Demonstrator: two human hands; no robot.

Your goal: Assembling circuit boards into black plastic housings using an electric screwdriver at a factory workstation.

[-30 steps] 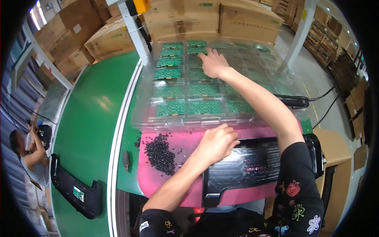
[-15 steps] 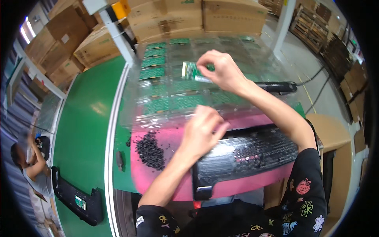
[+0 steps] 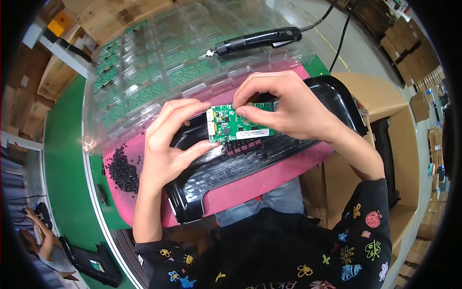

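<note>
A green circuit board (image 3: 231, 123) with white connectors on its left edge and a white label is held above a long black plastic housing (image 3: 226, 169). My right hand (image 3: 288, 106) pinches the board's right part between thumb and fingers. At the board's left end, my left hand (image 3: 168, 137) grips the upper and lower corners with fingertips and thumb. Beneath the board, a slotted opening in the housing shows pink through it. The housing lies tilted across a pink mat (image 3: 236, 197).
Beyond the mat, a clear plastic tray (image 3: 185, 89) holds several green boards. A black electric screwdriver (image 3: 260, 41) rests on it, its cable trailing back. Small black screws (image 3: 122, 171) are heaped at left. Past the green conveyor (image 3: 67, 159), another person (image 3: 45, 238) sits near another housing (image 3: 98, 265).
My right hand has brought the circuit board from over the tray back to above the housing. My left hand has come up to the board's left end. The view has shifted.
</note>
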